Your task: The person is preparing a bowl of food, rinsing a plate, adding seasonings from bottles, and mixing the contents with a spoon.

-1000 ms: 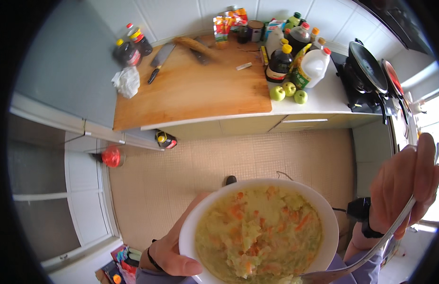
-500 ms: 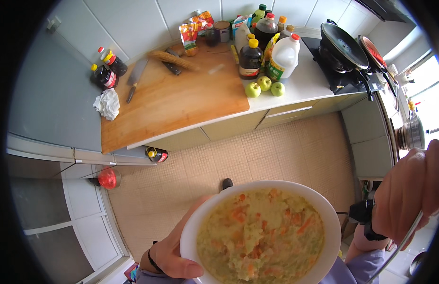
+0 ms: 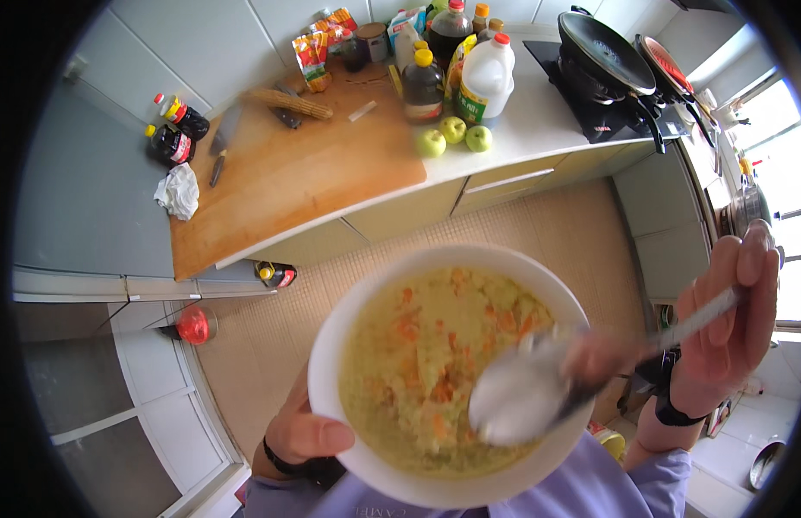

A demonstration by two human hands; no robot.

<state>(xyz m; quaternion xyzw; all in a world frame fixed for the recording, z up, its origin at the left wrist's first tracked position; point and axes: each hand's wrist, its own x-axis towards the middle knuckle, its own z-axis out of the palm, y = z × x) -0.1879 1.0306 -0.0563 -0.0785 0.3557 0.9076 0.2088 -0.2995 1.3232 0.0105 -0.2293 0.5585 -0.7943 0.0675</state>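
Observation:
A large white bowl [image 3: 321, 363] of yellowish soup [image 3: 409, 371], flecked with orange pieces, is held up in front of me. Its left side rests in my left hand [image 3: 305, 427], whose thumb presses on the outer wall near the rim; the other fingers are hidden beneath. At the right, my right hand [image 3: 728, 302] grips the handle end of a metal spoon [image 3: 517, 393]. The spoon's head is blurred by motion and lies over the right part of the soup. Whether it touches the surface I cannot tell.
Beyond the bowl, a wooden board [image 3: 297, 190] on the counter carries a knife [image 3: 217, 164] and a corn cob [image 3: 288, 104]. Green apples [image 3: 452, 129] and several bottles stand beside it. A black pan [image 3: 608, 53] sits on the stove. A bottle [image 3: 275, 274] stands on the floor.
The spoon has come down and leftward from beside my right hand to over the bowl. The bowl has moved up and slightly left in view.

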